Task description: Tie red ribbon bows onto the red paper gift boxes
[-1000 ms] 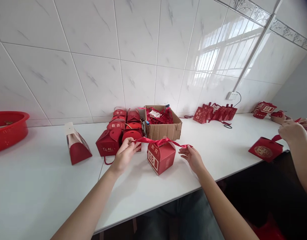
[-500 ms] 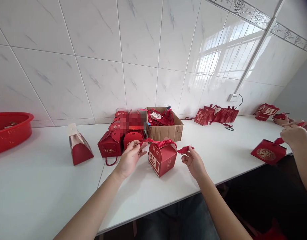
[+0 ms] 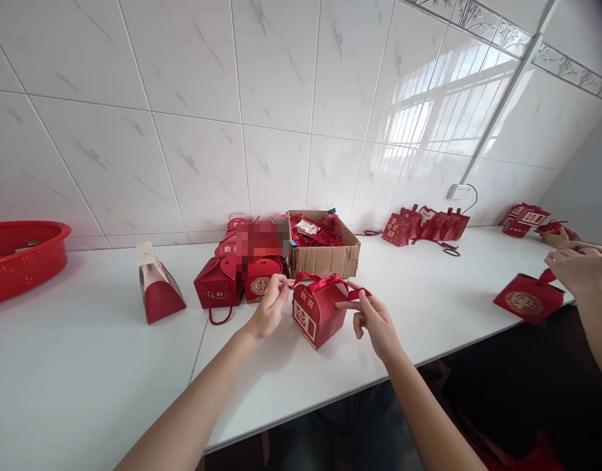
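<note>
A red gift box (image 3: 325,320) with gold lettering stands upright on the white table in front of me. A shiny red ribbon (image 3: 325,282) runs across its top flaps. On the box's left, my left hand (image 3: 272,302) pinches one end of the ribbon between thumb and fingers. My right hand (image 3: 372,320), at the box's right side, has the other ribbon portion between its fingers, with one finger reaching toward the box's side. Just behind my left hand sit several finished-looking red boxes (image 3: 219,281), one with a cord handle.
Behind the gift box is a cardboard box (image 3: 325,261) of red ribbons. To the left stand a red-and-cream box (image 3: 159,288) and a red plastic basket (image 3: 26,275). At right, a co-worker's hands (image 3: 582,268) are near another red box (image 3: 529,297). Scissors (image 3: 450,251) lie farther back.
My left hand has moved right, closer to the box, and its fingers have closed up. My right hand has shifted slightly left, bringing a finger to the box's side.
</note>
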{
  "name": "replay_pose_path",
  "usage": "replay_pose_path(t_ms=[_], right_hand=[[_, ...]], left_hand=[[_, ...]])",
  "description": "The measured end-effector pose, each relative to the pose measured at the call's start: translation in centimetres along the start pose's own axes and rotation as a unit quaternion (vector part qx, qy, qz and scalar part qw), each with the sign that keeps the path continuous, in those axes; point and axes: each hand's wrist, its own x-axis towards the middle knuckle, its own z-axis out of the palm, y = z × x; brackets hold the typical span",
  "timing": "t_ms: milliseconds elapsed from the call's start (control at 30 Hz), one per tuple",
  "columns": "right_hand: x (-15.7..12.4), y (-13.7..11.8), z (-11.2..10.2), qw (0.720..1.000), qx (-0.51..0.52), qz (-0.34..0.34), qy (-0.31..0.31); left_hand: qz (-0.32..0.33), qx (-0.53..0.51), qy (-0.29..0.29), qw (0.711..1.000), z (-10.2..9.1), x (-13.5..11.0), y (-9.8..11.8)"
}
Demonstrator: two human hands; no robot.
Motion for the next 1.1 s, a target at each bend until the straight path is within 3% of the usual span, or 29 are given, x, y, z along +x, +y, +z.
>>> replay_pose_path(t_ms=[200,600,833,967,1100], right_hand=[[0.0,-0.1,0.2,0.997,-0.07,-0.034,0.007],[-0.5,0.1,0.8,0.973,-0.204,-0.104,0.011],[0.3,0.1,-0.2,0.994,-0.055,-0.084,0.04],[1.7,-1.0,-2.2,0.987,0.04,-0.093,0.124],[4.2,-2.5,-4.4,0.976,0.063,-0.111,0.178]], left_hand=[[0.03,0.097,0.001,0.995,0.0,0.1,-0.4],[0.008,0.068,0.007,0.998,0.2,0.0,-0.1],[-0.043,-0.046,0.031,0.998,0.1,-0.2,1.9],[-0.032,-0.115,0.119,0.986,-0.9,-0.1,2.1],[-0.002,-0.128,0.19,0.973,-1.7,0.1,2.5]])
